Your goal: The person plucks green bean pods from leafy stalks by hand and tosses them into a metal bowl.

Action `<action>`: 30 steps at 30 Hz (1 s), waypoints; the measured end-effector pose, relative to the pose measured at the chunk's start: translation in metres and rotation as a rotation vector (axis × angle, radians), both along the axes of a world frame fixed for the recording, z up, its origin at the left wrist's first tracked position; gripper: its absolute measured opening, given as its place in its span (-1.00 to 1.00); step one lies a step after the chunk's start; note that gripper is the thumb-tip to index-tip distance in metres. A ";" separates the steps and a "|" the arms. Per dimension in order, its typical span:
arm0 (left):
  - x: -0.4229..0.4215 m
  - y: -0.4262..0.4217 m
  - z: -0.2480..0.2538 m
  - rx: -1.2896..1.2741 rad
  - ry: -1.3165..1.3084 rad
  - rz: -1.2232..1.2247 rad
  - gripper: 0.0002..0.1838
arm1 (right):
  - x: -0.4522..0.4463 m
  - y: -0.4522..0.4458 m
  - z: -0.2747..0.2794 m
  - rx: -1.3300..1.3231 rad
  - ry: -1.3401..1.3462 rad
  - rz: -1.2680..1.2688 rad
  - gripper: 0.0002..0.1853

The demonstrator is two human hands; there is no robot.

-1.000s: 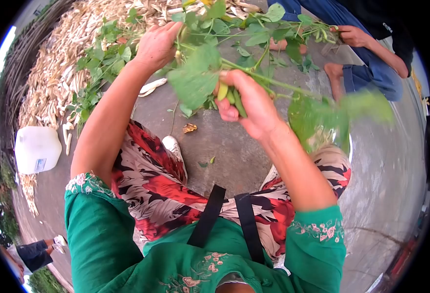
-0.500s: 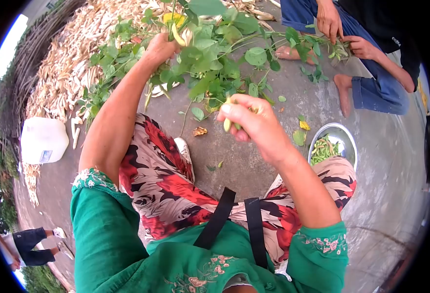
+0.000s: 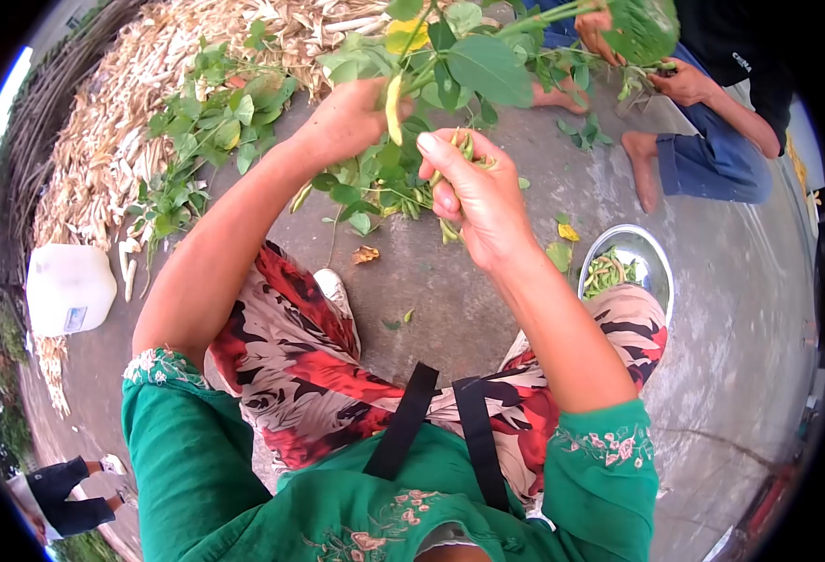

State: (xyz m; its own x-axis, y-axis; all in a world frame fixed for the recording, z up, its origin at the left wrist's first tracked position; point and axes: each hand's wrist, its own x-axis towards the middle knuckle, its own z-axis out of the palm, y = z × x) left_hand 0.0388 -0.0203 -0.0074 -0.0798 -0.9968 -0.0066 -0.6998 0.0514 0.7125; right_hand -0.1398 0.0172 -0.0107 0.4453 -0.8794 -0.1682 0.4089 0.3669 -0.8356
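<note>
Green pods bunched in a right hand above bare concrete

A seated person in a green top and red-patterned trousers works with a leafy stalk, its broad leaves spreading above the two hands. The right hand is curled round a small cluster of pods, the thumb pressed over them and several tips poking out between the fingers. The left hand is closed on the stalk, though foliage covers its fingertips and the exact hold is hard to make out. A yellow pod hangs just beside it, between the two hands.

Near the right knee, a metal basin sits on the ground, partly hidden by the trouser leg, with loose pods inside. A curled brown leaf lies between the feet and the foliage. To the left, a white plastic jug rests near a pale heap of husks. At upper right, a barefoot co-worker in blue trousers has both hands at another leafy stem.
</note>
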 end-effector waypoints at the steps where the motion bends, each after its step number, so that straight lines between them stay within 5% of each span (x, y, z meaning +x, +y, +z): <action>1: -0.002 0.000 -0.002 0.001 0.002 -0.002 -0.65 | 0.001 -0.002 -0.001 -0.012 0.068 -0.022 -0.83; 4: -0.010 0.001 -0.012 -0.237 -0.032 -0.152 -0.68 | 0.003 -0.005 -0.001 -0.099 0.194 -0.068 -0.75; 8: -0.020 0.007 -0.010 -0.234 -0.199 -0.226 -0.74 | 0.016 -0.014 -0.029 -0.244 0.428 -0.265 -0.71; 11: -0.021 0.009 -0.010 -0.179 -0.142 -0.280 -0.75 | 0.003 0.004 0.006 -0.234 0.474 -0.079 -0.67; 13: -0.019 0.010 -0.008 -0.130 -0.371 -0.211 -0.83 | 0.007 0.003 -0.011 -0.164 0.358 0.000 -0.68; 14: -0.002 0.002 -0.028 -0.028 -0.136 -0.082 -0.80 | 0.016 -0.002 -0.028 -0.162 0.369 0.008 -0.73; 15: -0.014 0.009 -0.009 -0.184 -0.273 -0.273 -0.76 | 0.003 0.001 -0.010 -0.129 0.211 0.088 -0.78; 20: 0.000 -0.007 -0.028 -0.316 -0.472 -0.272 -0.74 | -0.004 0.014 -0.005 -0.049 0.045 0.205 -0.80; 30: -0.022 -0.023 -0.025 -0.555 -0.478 -0.305 -0.85 | -0.040 0.033 0.019 0.051 0.197 0.322 -0.79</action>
